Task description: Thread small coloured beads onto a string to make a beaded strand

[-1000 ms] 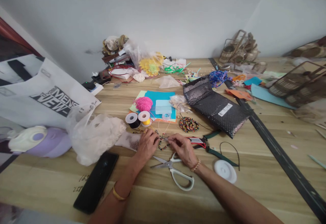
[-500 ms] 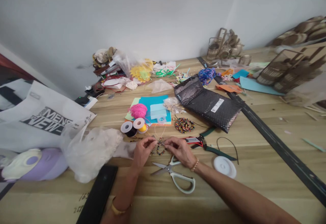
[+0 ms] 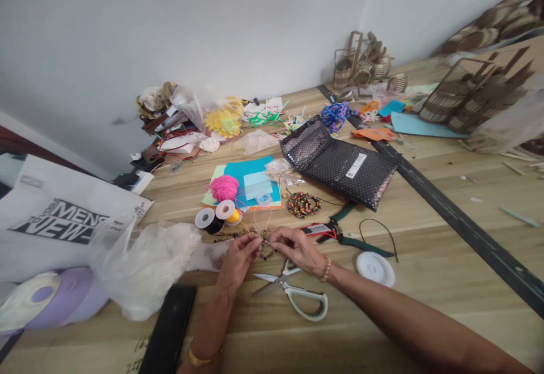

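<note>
My left hand (image 3: 241,255) and my right hand (image 3: 297,249) face each other a short way above the table, thumb and forefinger pinched on each. Between them is the thin cord of a string of multicoloured beads (image 3: 267,256), whose loop shows just below the fingertips. A pale thread runs from near the fingers up to a small clear spool (image 3: 264,199). More small dark beads lie behind my left fingers, partly hidden. White-handled scissors (image 3: 293,289) lie spread beneath my right hand. A coil of beads (image 3: 303,205) rests beyond it.
Red-and-green pliers (image 3: 335,231) and a white spool (image 3: 375,268) lie on the right. A black bubble mailer (image 3: 344,164) is behind. Pink yarn (image 3: 224,187), a black thread spool (image 3: 209,221) and a yellow one (image 3: 228,212) stand left, near a plastic bag (image 3: 144,260).
The view has shifted slightly, so most things sit a little further left. Both hands stay pinched at the bead string, with the fingertips slightly closer together.
</note>
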`<state>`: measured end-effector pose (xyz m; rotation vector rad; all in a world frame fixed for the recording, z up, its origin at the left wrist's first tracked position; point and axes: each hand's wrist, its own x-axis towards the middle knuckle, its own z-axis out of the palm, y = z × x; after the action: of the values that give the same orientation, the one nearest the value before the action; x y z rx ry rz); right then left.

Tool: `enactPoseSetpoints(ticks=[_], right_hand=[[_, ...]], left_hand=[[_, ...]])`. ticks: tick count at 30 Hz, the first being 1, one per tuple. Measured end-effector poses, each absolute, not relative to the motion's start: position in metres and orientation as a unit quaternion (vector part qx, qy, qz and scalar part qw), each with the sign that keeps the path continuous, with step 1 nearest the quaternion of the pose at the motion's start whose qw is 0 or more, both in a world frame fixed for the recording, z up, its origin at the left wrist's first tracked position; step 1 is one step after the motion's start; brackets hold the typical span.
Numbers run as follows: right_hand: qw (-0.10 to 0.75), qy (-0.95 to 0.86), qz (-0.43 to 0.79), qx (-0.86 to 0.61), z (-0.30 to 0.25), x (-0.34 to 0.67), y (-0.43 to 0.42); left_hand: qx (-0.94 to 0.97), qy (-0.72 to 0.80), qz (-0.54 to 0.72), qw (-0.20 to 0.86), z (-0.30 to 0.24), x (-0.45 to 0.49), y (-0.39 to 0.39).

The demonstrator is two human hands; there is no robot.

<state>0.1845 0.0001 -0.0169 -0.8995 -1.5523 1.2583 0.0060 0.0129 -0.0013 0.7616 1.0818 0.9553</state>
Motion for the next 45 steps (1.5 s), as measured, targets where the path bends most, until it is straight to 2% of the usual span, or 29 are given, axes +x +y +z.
enactPoseSetpoints(ticks=[34,45], right_hand=[[0.437,-0.652,0.494,-0.375,-0.0142,0.1859,0.0002],[0.433,-0.645,0.502,-0.379,-0.0203,0.1845,0.0001]], left_hand=[[0.386,0.492,0.396,0.673,-0.0021,0.0072,0.0103],[0.456,0.495,0.366,0.643,-0.0039,0.0065,0.0094]])
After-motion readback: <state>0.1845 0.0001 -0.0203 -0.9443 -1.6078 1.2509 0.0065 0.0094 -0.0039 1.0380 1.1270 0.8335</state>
